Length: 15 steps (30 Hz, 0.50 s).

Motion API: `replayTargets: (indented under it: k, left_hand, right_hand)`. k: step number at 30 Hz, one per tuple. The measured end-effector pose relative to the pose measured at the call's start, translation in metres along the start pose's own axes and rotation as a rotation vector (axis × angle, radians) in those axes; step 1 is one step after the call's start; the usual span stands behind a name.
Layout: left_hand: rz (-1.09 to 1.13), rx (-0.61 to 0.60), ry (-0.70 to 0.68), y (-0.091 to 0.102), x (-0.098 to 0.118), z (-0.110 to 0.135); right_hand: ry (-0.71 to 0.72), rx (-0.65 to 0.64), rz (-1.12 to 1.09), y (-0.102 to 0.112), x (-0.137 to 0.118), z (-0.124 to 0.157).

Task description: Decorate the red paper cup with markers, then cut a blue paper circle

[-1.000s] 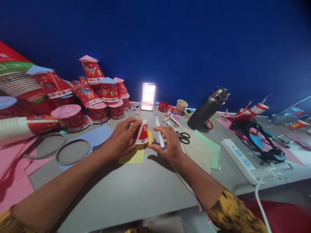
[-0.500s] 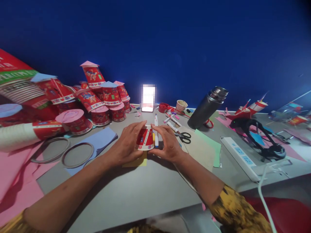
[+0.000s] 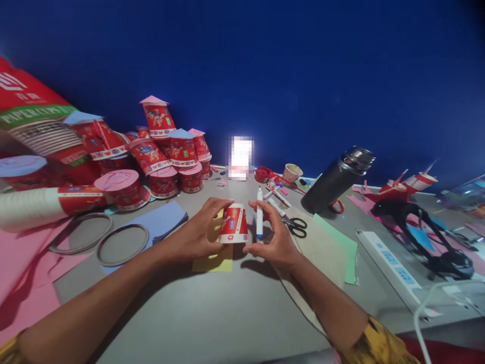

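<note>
A small red paper cup (image 3: pixel 234 223) stands upside down over a yellow paper sheet (image 3: pixel 214 259) on the grey table (image 3: pixel 212 313). My left hand (image 3: pixel 199 233) grips the cup's left side with curled fingers. My right hand (image 3: pixel 275 233) holds a white marker with a blue cap (image 3: pixel 259 220) upright, just right of the cup, with its fingertips near the cup's side.
Stacked red cups with paper lids (image 3: pixel 166 151) and a sleeve of cups (image 3: pixel 34 202) fill the left. Two rings (image 3: pixel 123 243) lie on blue paper (image 3: pixel 159 222). Scissors (image 3: pixel 297 226), markers (image 3: pixel 276 194), a dark flask (image 3: pixel 335 178), a power strip (image 3: pixel 392 263) and a bright phone (image 3: pixel 241 157) lie right and behind.
My right hand with the marker came in against the cup, then eased slightly off it. The cup went from tilted to standing upside down over the yellow sheet.
</note>
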<state>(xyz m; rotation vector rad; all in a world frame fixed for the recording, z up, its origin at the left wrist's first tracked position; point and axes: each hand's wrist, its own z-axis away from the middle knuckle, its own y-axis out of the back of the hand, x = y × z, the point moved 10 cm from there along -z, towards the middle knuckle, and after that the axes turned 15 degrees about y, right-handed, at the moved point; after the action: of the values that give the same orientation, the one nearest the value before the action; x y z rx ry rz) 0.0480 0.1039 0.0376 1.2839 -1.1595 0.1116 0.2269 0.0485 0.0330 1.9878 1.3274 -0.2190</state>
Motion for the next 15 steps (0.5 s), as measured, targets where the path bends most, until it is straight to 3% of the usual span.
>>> replayTargets:
  k: [5,7,10,15]
  left_hand:
    - [-0.066,0.236,-0.016,0.01,-0.01,-0.001]
    - [-0.083,0.254,-0.009,0.011,-0.012,0.0]
    - [-0.127,0.231,-0.018,0.009,-0.008,0.001]
    - [-0.197,0.203,-0.09,0.006,0.004,0.007]
  right_hand:
    - [0.076,0.234,0.038,0.025,-0.025,0.0]
    - [0.201,0.227,0.057,0.025,-0.049,-0.004]
    - [0.36,0.109,0.067,0.012,-0.08,-0.01]
    - [0.381,0.005,0.129,-0.007,-0.089,-0.013]
